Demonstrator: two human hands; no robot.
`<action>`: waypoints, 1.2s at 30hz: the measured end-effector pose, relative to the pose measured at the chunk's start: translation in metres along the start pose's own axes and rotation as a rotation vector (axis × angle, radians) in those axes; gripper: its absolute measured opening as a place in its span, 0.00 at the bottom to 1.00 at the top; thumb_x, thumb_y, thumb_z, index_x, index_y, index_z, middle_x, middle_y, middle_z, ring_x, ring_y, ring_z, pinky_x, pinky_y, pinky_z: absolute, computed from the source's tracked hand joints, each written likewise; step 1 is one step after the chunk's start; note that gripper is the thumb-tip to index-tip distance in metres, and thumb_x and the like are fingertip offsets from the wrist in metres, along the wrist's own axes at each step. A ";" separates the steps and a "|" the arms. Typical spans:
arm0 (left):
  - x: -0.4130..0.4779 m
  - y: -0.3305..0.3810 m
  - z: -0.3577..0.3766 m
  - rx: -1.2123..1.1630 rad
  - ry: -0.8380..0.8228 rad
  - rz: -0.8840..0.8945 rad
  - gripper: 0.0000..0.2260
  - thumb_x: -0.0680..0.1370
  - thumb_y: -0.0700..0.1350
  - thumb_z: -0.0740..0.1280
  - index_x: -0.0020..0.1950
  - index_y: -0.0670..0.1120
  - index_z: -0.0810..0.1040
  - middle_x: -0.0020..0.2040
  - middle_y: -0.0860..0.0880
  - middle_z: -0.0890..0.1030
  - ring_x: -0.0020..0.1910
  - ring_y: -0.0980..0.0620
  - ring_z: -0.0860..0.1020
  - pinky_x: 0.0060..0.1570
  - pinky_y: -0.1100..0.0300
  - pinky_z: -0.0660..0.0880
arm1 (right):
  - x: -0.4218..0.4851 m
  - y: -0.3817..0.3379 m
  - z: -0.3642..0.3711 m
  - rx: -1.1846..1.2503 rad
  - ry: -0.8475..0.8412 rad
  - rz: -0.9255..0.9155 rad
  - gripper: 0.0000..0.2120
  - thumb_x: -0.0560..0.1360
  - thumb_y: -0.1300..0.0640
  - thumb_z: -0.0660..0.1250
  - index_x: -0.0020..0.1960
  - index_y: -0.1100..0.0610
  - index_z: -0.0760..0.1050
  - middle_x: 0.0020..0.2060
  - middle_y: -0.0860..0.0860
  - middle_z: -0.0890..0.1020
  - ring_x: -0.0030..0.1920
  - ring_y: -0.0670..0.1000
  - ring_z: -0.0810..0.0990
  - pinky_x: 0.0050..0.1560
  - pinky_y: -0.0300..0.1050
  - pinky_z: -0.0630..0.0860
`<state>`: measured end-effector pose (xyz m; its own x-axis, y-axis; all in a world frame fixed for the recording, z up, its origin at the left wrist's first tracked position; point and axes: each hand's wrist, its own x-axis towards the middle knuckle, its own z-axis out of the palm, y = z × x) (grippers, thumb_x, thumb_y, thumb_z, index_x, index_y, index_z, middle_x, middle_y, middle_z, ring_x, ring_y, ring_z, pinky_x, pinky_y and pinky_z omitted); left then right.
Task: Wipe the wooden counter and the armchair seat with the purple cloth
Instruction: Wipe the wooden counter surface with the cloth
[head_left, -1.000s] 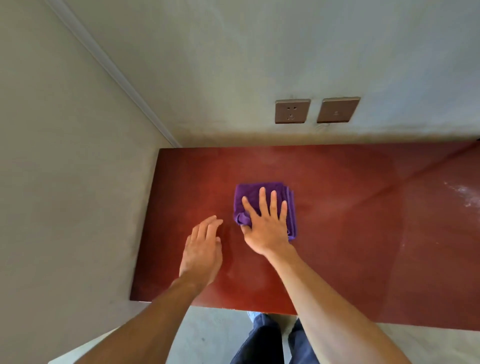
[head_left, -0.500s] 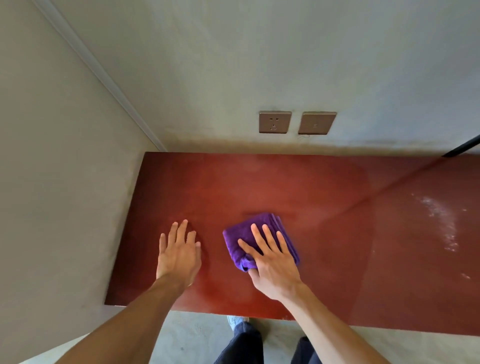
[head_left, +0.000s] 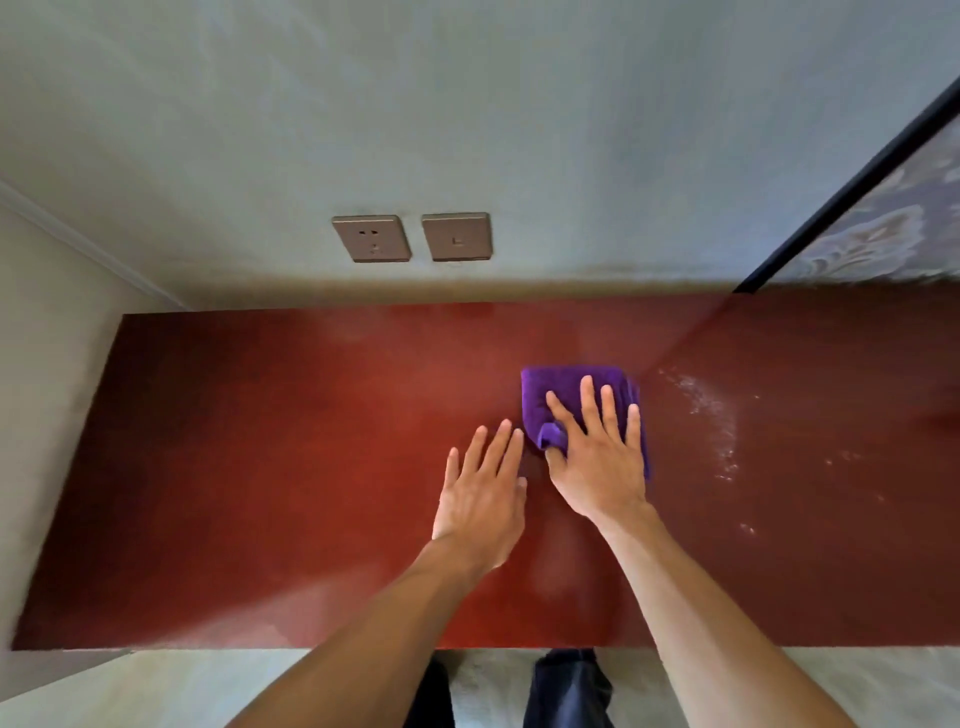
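Observation:
A folded purple cloth (head_left: 561, 389) lies flat on the reddish-brown wooden counter (head_left: 270, 441), a little right of its middle. My right hand (head_left: 597, 452) presses down on the cloth with fingers spread, the thumb tucked against a bunched fold at its near left corner. My left hand (head_left: 483, 493) rests flat on the bare wood just left of the cloth, fingers apart, holding nothing. White dust (head_left: 711, 415) streaks the counter to the right of the cloth. No armchair is in view.
The counter fits into a corner, with a grey wall behind and another on the left. A socket (head_left: 371, 238) and a switch (head_left: 457, 236) sit on the back wall. A dark-framed patterned panel (head_left: 883, 218) stands at the back right. My legs show below the front edge.
My right hand has slid the cloth rightwards and away from me across the counter, towards the dusty patch. My left hand followed and now lies close beside it. The view has shifted right.

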<state>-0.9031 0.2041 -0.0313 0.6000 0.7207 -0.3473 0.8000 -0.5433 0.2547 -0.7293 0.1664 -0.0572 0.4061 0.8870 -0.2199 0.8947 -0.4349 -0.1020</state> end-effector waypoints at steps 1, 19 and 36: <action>0.004 0.008 0.005 0.012 -0.015 -0.022 0.25 0.84 0.52 0.49 0.82 0.52 0.51 0.83 0.53 0.50 0.81 0.48 0.47 0.78 0.43 0.52 | 0.012 0.015 -0.005 0.006 -0.001 0.045 0.33 0.77 0.39 0.55 0.81 0.39 0.53 0.82 0.54 0.50 0.82 0.58 0.48 0.78 0.63 0.43; 0.015 0.001 -0.005 0.065 -0.144 -0.010 0.26 0.82 0.44 0.55 0.80 0.54 0.58 0.81 0.53 0.54 0.79 0.45 0.53 0.72 0.45 0.67 | 0.138 0.022 -0.046 0.168 -0.161 0.038 0.33 0.80 0.43 0.53 0.82 0.41 0.46 0.81 0.55 0.38 0.80 0.62 0.35 0.78 0.63 0.36; 0.015 -0.013 -0.021 0.007 -0.120 0.045 0.32 0.78 0.35 0.58 0.80 0.57 0.59 0.80 0.61 0.57 0.78 0.54 0.58 0.59 0.50 0.78 | -0.090 -0.016 0.013 0.150 -0.089 -0.005 0.36 0.74 0.43 0.60 0.81 0.42 0.55 0.82 0.57 0.48 0.81 0.63 0.44 0.78 0.65 0.47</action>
<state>-0.9047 0.2315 -0.0208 0.6300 0.6389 -0.4415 0.7720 -0.5772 0.2663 -0.7828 0.0912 -0.0485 0.3776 0.8749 -0.3032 0.8562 -0.4546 -0.2456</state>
